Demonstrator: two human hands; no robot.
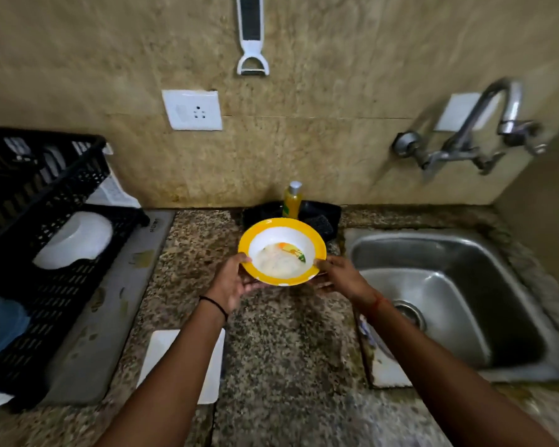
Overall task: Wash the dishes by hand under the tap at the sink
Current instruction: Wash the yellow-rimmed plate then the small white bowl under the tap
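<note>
- Between both sets of fingers: yellow-rimmed bowl point(282, 251), gripped at opposite rims by left hand point(229, 280) and right hand point(342, 275).
- Likely light, stiff, slippery with residue; best kept level, thumbs over rim, fingers curled beneath.

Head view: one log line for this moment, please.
stage: carry | left hand: grips bowl rim | right hand: grips opposite rim | bowl: over counter, soiled | sink: right | tap: no water seen
</note>
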